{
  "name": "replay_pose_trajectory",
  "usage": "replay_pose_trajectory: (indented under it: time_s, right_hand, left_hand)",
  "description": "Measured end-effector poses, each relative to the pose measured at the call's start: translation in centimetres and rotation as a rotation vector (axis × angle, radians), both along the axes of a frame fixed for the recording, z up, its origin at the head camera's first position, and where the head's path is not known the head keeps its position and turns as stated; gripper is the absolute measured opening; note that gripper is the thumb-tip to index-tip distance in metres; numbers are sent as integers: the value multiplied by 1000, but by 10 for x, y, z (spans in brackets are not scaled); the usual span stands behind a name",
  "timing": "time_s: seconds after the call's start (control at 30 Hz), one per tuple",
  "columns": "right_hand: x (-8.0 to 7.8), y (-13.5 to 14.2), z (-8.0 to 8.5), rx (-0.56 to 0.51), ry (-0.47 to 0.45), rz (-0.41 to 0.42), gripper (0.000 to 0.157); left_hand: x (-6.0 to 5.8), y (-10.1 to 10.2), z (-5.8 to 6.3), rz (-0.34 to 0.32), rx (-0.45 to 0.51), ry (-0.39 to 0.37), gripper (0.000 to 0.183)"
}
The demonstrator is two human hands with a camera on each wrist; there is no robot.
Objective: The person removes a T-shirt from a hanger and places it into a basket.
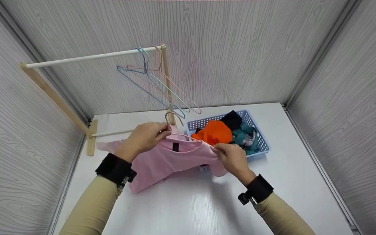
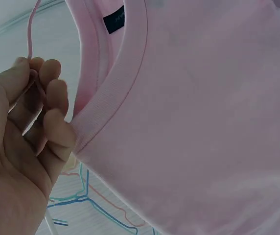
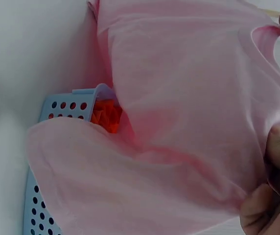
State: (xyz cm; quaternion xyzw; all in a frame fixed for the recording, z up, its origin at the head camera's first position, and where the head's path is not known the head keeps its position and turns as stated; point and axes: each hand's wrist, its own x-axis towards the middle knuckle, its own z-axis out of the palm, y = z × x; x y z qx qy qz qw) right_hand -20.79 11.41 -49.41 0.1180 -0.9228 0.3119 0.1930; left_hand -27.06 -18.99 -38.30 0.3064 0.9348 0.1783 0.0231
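Note:
A pink T-shirt (image 1: 165,160) with a dark neck label hangs between both hands above the white table. My left hand (image 1: 147,137) pinches a pink wire hanger (image 1: 174,115) just below its hook, by the shirt's collar. In the left wrist view the hanger wire (image 2: 31,34) runs up from the fingertips, and the neckline lies beside the hand. My right hand (image 1: 235,160) pinches the shirt's shoulder near the collar; one arm of the hanger reaches into the neck opening towards it. The right wrist view shows the sleeve hanging below that hand, and the hanger's end is hidden by the cloth.
A blue perforated basket (image 1: 263,143) behind the right hand holds an orange garment (image 1: 218,132), a black one (image 1: 232,120) and a green one (image 1: 243,137). At the back left stands a rack with a white rail (image 1: 86,58), several wire hangers (image 1: 145,70) at its right end.

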Motion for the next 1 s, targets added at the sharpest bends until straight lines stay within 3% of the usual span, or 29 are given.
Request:
replay_pose_trajectory:
  time_s: [0.27, 0.5, 0.7, 1.0]
  right_hand:
    - [1, 30, -11, 26, 10, -7, 12]
    - [4, 44, -14, -2, 2, -4, 7]
    - [1, 47, -11, -17, 3, -44, 5]
    - [0, 49, -14, -1, -12, -50, 6]
  left_hand:
    - [2, -24, -3, 11, -22, -34, 22]
    - [4, -44, 3, -38, 23, -114, 20]
    - [7, -49, 8, -57, 76, -124, 19]
    - [12, -54, 11, -27, 92, -157, 19]
